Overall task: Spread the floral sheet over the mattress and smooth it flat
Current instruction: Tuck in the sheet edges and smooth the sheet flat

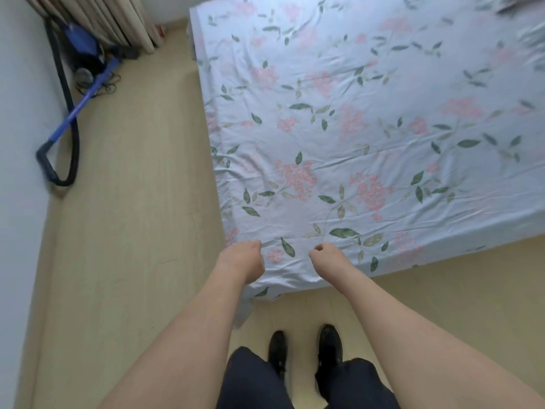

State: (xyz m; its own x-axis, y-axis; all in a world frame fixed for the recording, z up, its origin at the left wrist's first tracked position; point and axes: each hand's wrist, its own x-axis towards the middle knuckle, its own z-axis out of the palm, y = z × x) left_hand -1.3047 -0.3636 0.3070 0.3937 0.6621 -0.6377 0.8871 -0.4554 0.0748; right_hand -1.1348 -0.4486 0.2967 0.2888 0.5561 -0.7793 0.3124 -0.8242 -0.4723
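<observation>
1. Floral sheet (354,128) lies over the mattress, w/ some wrinkles.
2. Left hand (241,258) and right hand (327,258) pinch its near edge (fingers curled), just beside the corner.

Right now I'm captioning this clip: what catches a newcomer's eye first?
The floral sheet covers the bed at upper right, faintly wrinkled. At its near corner both hands, left hand and right hand, grip the fabric. A blue-handled vacuum leans by the left wall.
</observation>
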